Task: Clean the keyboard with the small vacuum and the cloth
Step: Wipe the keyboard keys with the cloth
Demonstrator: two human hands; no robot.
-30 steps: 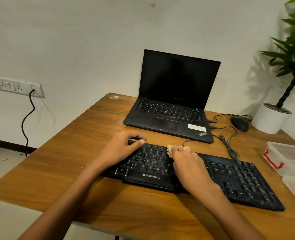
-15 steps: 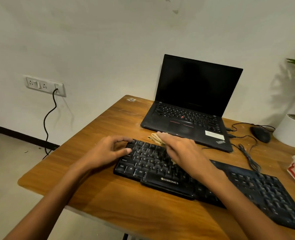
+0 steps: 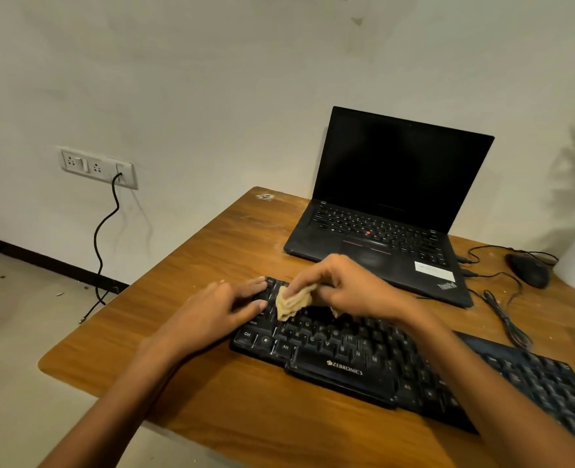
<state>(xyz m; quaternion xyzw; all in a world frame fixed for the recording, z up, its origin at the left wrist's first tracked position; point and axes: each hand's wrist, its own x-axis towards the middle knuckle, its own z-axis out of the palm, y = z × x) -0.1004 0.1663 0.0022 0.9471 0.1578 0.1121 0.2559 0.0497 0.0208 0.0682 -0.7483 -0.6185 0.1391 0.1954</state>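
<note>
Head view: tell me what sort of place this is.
Probably a home or small-office workstation: an open laptop and wired mouse sit on a wooden desk, with a wall socket panel beside it.

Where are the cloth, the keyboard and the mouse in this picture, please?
cloth [image 3: 293, 300]: head view, on its crumpled middle.
keyboard [image 3: 347, 380]: head view, on the wrist rest below the logo.
mouse [image 3: 529, 270]: head view, on its rounded top.

ZEBRONICS on keyboard [image 3: 343, 349], ThinkPad on laptop [image 3: 377, 231] (corner)
</note>
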